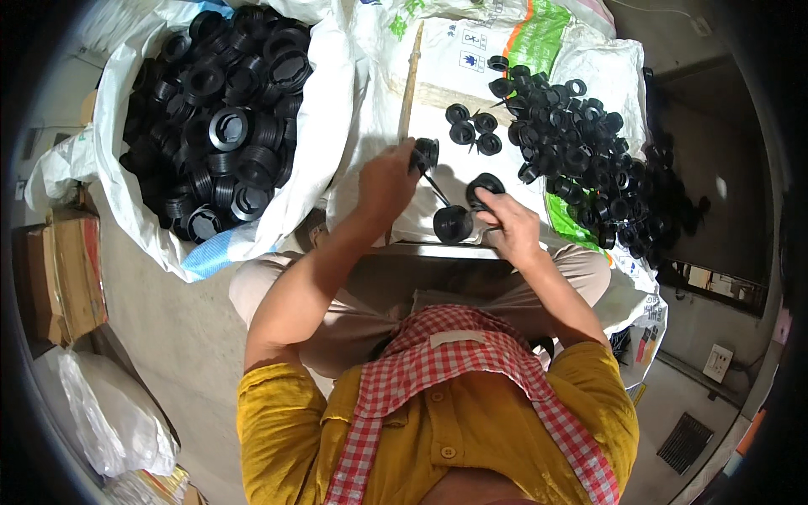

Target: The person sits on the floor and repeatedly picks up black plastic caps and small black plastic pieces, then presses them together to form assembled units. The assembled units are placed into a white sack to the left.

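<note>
My left hand (389, 181) has its fingers closed around a black plastic cap (427, 152) at the middle of the white sack surface. A thin black stem (438, 190) slants from that cap toward a second round black cap (453, 225) near the front edge. On the right, my right hand (513, 225) pinches another black cap (483, 190) between thumb and fingers. Whether this one is joined to the stem I cannot tell. Beyond the hands lies a cluster of several black caps (462, 132) joined by thin stems.
At left, an open white woven sack (324, 143) is full of black threaded caps (229, 128). A large heap of smaller black caps (572, 143) spreads over the right side. A wooden stick (411, 80) lies lengthwise behind my left hand. Cardboard boxes (76, 273) stand at far left.
</note>
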Action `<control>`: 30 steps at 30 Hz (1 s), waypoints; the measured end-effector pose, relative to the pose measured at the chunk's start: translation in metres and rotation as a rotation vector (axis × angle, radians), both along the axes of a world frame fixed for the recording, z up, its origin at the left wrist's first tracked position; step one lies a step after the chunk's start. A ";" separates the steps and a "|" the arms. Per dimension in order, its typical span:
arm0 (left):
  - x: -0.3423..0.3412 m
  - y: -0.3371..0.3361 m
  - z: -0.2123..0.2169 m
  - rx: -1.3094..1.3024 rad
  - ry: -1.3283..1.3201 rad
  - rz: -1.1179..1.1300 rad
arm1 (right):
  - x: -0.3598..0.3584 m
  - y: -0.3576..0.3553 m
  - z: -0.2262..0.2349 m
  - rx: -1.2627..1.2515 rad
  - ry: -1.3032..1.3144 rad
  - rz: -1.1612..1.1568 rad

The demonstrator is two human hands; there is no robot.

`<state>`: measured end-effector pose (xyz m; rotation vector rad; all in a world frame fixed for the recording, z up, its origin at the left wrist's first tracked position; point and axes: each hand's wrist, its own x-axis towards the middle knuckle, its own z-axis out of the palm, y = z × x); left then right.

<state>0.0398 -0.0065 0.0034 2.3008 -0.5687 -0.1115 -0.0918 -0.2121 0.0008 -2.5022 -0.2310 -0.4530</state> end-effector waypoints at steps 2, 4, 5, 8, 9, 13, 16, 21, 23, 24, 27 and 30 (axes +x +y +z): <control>0.005 0.003 0.006 -0.054 0.039 0.047 | -0.011 -0.007 0.000 -0.067 0.075 -0.126; 0.007 0.001 0.014 -0.090 0.058 0.062 | -0.022 -0.019 -0.016 -0.061 0.183 -0.209; 0.007 0.000 0.013 -0.117 0.034 0.079 | -0.026 -0.026 -0.031 -0.081 0.204 -0.209; 0.003 -0.002 0.010 -0.162 0.140 0.077 | -0.029 -0.032 -0.066 -0.094 0.151 -0.285; 0.005 -0.002 0.003 -0.171 0.205 0.041 | -0.023 -0.027 -0.061 0.045 0.119 -0.228; -0.015 -0.001 -0.014 -0.319 0.824 -0.179 | -0.012 0.009 -0.008 0.095 0.058 0.057; -0.027 0.000 -0.005 -0.258 1.111 -0.314 | -0.016 0.022 0.014 -0.028 0.163 0.285; -0.033 0.005 -0.018 -0.559 1.329 -0.432 | -0.020 0.021 0.022 0.115 0.213 0.167; -0.038 0.008 -0.021 -0.621 1.291 -0.489 | -0.017 0.022 0.028 0.128 0.247 0.191; -0.041 0.007 -0.021 -0.602 1.198 -0.525 | -0.016 0.021 0.030 0.132 0.264 0.198; -0.044 0.000 -0.019 -0.305 0.393 -0.723 | -0.022 0.016 0.009 0.321 0.525 0.175; -0.040 0.003 0.001 -0.156 -0.162 -0.867 | -0.033 0.021 0.002 0.687 0.946 0.122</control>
